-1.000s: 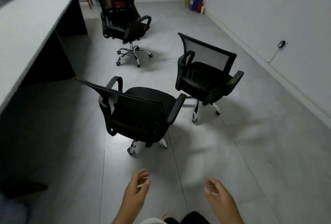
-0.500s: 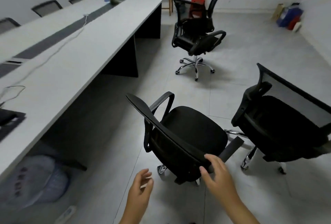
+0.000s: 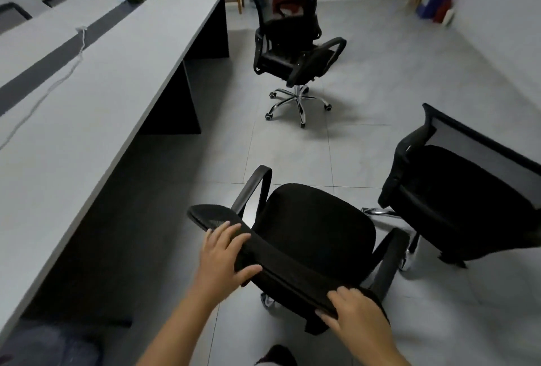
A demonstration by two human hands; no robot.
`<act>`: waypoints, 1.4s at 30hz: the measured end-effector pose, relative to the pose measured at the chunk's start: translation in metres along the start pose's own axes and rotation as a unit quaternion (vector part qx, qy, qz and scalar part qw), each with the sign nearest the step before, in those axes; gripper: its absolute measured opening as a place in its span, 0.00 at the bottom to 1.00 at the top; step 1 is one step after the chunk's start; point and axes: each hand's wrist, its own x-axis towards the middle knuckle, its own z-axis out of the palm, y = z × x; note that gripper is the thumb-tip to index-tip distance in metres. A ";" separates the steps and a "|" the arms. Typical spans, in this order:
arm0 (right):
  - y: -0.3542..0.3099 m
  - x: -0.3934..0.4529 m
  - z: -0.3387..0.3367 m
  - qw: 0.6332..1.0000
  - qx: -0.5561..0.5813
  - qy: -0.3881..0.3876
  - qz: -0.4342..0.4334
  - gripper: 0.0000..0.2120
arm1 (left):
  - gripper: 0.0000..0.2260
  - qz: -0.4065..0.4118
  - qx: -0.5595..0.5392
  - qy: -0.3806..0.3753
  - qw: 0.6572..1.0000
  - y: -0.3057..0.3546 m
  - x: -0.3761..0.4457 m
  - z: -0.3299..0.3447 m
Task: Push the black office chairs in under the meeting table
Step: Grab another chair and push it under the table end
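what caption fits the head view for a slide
Both hands, left hand and right hand, grasp the nearest black chair's backrest beside the long meeting table.

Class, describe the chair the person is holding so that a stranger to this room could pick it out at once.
Start at the long grey meeting table on the left. Three black office chairs stand on the tiled floor beside it; take the nearest chair. Unlike its neighbours, its backrest top is gripped by the left hand and the right hand.
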 end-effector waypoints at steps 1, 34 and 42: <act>0.011 -0.002 -0.004 1.000 -0.012 -0.018 0.000 0.16 | 0.31 0.038 0.019 -0.034 0.999 -0.003 0.009 0.000; 0.258 0.023 -0.050 0.955 -0.101 0.056 -0.274 0.27 | 0.19 -0.214 0.124 0.047 0.968 0.268 -0.056 0.079; 0.261 -0.017 -0.037 0.909 -0.030 0.143 -0.389 0.35 | 0.15 -0.274 0.070 0.071 0.957 0.318 -0.127 0.066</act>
